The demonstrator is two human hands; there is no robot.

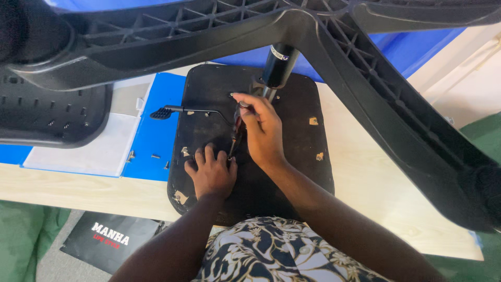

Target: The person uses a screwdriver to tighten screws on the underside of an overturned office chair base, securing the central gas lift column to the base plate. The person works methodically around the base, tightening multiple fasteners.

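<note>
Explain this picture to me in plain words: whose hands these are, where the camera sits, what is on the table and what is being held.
There is no machine here: a person works with two bare hands, and the camera is worn on that person's head, looking down. The big black ribbed plastic shape across the top is a star-shaped chair base. It sits on a dark cylinder that rises from the underside of a black chair seat, lying upside down on a light wooden table. The right hand holds a slim tool, probably a screwdriver, pointing down at the seat. The left hand rests flat on the seat beside the tool's tip. A black lever sticks out to the left. A few loose screws lie on a blue sheet, and another black chair part lies at far left.
</note>
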